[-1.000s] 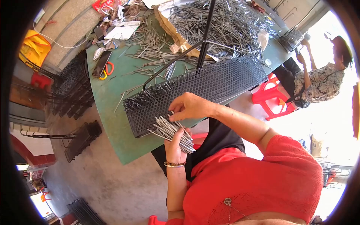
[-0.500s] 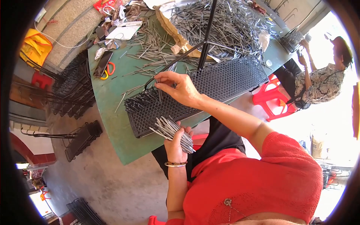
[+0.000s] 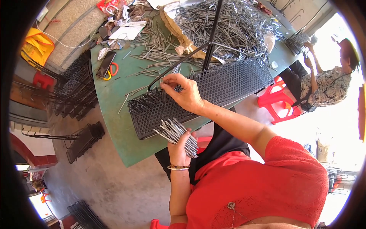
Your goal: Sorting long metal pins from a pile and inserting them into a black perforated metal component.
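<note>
A bundle of thin grey rods (image 3: 179, 133) is clasped in my left hand (image 3: 180, 150), close to the near edge of the perforated black tray (image 3: 236, 78). My right hand (image 3: 183, 91) is above the left part of that tray, thumb and fingertips pinched on a thin grey rod that they mostly hide. Short dark rods (image 3: 143, 105) stand in the holes at the tray's left end. A black metal frame (image 3: 209, 49) rises from the tray's far side. The right part of the tray shows bare holes.
A large heap of loose rods (image 3: 228, 26) covers the back of the green table (image 3: 114, 126), with torn brown paper beside it. Scissors (image 3: 113, 71) and a phone (image 3: 105, 65) lie at the left. At the right, a person (image 3: 324, 82) works near a red stool (image 3: 277, 97).
My right hand has shifted slightly, its fingers still pinched over the tray. The rods in my left hand have fanned a little; that hand has hardly moved.
</note>
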`<state>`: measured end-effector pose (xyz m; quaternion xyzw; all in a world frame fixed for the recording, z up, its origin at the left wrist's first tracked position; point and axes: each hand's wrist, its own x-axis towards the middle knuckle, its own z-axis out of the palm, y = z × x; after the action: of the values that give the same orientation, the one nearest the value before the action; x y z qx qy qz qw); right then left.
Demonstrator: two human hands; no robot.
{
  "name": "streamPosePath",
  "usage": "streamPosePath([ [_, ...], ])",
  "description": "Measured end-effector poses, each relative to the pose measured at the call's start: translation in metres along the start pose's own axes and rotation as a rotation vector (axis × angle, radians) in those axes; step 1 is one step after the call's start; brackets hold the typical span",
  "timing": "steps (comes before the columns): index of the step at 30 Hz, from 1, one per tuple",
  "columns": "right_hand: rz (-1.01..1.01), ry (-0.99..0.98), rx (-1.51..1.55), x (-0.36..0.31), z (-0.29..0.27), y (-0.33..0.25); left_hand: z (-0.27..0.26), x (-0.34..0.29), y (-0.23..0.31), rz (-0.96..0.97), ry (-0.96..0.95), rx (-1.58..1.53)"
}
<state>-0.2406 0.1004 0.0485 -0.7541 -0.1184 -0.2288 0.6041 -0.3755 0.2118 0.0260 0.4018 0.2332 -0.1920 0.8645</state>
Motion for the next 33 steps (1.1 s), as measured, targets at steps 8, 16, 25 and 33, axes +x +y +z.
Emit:
streamPosePath([
  [8, -0.197, -0.143, -0.234, 0.004, -0.006, 0.005, 0.0, 0.0, 0.002, -0.004, -0.018, 0.012],
  [16, -0.426, -0.251, -0.382, 0.003, -0.005, 0.01, -0.001, 0.001, 0.001, -0.013, -0.049, -0.017],
  [25, -0.558, -0.31, -0.503, 0.004, -0.007, 0.008, 0.0, 0.001, 0.001, -0.045, -0.026, -0.034],
  [33, 0.246, -0.65, -0.171, -0.031, -0.041, -0.019, 0.001, 0.0, 0.003, 0.003, -0.078, -0.06],
])
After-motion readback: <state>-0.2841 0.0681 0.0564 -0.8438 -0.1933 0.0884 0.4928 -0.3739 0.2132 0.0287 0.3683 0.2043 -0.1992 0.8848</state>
